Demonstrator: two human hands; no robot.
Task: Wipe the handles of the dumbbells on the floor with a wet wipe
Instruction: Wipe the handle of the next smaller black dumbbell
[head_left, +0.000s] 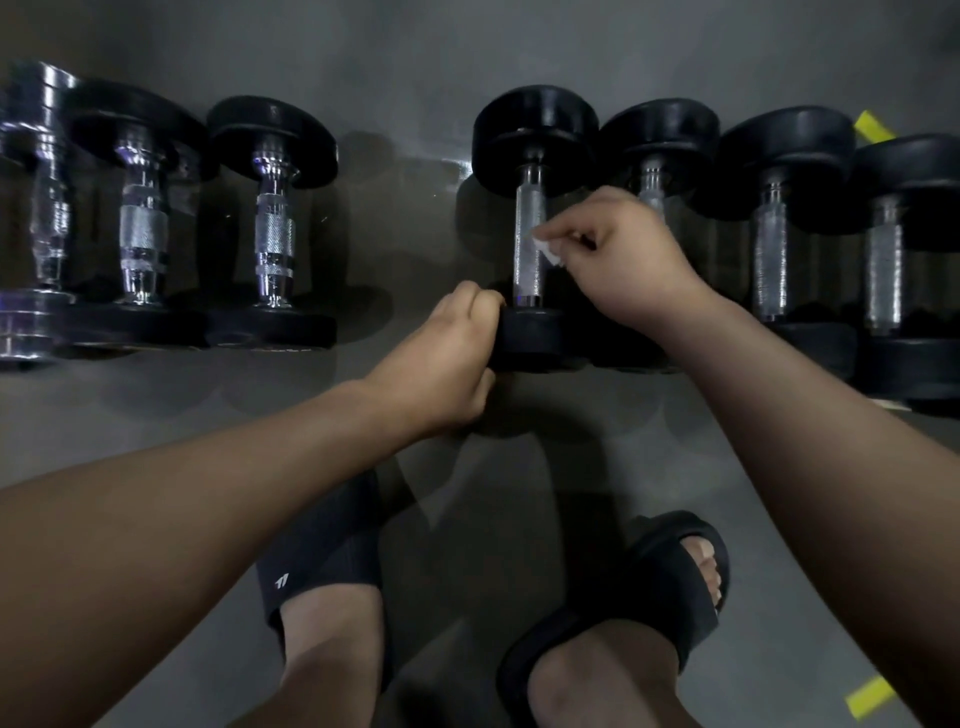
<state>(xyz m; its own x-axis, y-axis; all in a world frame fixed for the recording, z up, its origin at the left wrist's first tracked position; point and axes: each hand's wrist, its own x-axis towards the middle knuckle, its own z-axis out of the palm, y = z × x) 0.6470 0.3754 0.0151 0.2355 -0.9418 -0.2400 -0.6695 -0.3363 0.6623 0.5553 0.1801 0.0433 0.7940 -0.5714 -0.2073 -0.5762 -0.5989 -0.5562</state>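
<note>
A row of black dumbbells with knurled chrome handles lies on the grey floor. My left hand (447, 353) grips the near head (530, 340) of the middle dumbbell, whose handle (529, 244) stands just above it in view. My right hand (618, 249) pinches a small white wet wipe (548, 252) and holds it against the right side of that handle. The neighbouring dumbbell on the right (660, 140) is partly hidden behind my right hand.
Three dumbbells (272, 228) lie to the left across a gap of bare floor, and two more (774, 244) lie to the right. My feet in black slides (322, 551) stand just below. Yellow tape marks (870, 696) show at the right edge.
</note>
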